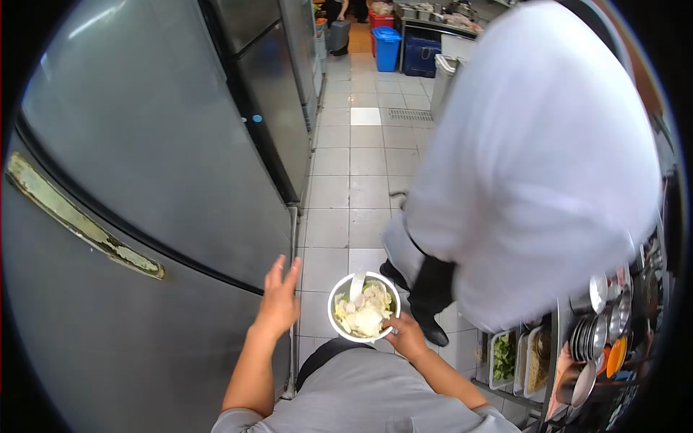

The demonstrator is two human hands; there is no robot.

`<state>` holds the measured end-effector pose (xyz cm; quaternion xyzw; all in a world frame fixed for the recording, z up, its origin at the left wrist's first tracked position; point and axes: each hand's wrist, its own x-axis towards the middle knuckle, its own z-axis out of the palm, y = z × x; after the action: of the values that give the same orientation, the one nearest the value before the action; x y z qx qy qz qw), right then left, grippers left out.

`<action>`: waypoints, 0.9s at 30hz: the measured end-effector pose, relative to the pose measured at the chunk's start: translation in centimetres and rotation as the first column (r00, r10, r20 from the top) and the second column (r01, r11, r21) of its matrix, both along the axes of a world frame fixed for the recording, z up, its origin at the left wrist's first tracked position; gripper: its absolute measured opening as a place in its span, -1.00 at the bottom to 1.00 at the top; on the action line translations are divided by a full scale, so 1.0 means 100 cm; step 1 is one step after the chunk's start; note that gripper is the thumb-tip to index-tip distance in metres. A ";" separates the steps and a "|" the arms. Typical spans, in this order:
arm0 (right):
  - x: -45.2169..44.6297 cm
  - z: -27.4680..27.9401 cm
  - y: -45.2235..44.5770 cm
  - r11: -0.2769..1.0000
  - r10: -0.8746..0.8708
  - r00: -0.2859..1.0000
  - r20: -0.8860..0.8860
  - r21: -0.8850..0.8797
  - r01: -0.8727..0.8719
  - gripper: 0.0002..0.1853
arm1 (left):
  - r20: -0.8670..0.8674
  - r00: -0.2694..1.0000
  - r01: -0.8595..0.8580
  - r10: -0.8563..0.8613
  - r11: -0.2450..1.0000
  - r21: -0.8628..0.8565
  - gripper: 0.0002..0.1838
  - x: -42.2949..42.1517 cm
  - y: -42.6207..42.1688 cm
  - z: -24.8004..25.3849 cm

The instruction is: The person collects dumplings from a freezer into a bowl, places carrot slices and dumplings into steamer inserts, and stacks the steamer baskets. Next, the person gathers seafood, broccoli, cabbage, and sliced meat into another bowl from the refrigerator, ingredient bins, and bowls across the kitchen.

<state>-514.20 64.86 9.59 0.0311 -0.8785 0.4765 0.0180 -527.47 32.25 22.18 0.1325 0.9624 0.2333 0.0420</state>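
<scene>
My right hand (406,336) grips the rim of a white bowl (331,310), holding it in front of my waist. Pale, leafy-looking food (364,314) fills the bowl, its exact kind unclear. A white strip, perhaps a spoon handle (356,286), stands up at the bowl's far side. Raised to the left of the bowl, my left hand (279,299) has its fingers apart and holds nothing. It is close to the grey metal fridge door (202,325), but I cannot tell whether it touches.
A person in a white top (534,166) and black boots stands close on my right. Beyond them, a shelf holds metal pans (588,335) and trays of greens (503,357). A tiled aisle (367,159) runs ahead toward a blue bin (388,50). Fridges line the left.
</scene>
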 end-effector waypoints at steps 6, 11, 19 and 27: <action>-0.105 0.017 -0.024 0.995 -0.088 0.993 -0.077 0.045 0.091 -0.71 | -0.211 0.924 -0.306 0.320 0.947 0.097 -0.05 -0.088 -0.060 0.039; -0.105 0.002 -0.016 0.958 -0.285 0.957 -0.054 -0.056 0.282 -0.75 | -0.271 0.920 -0.228 0.282 0.950 0.213 0.00 -0.130 -0.033 0.016; -0.193 -0.066 0.088 0.835 -0.544 0.839 0.000 -0.099 0.541 -0.74 | -0.621 0.775 -0.055 0.117 0.991 0.119 -0.02 -0.388 0.107 0.055; -0.351 -0.075 0.177 0.845 -0.534 0.845 0.012 -0.017 0.534 -0.69 | -0.262 0.722 -0.483 0.641 0.737 0.472 -0.02 -0.741 0.085 0.058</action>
<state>-549.28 82.58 2.07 -0.2164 -0.8478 0.4614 0.1469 -601.54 40.74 27.94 -0.1209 0.8799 0.3791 -0.2596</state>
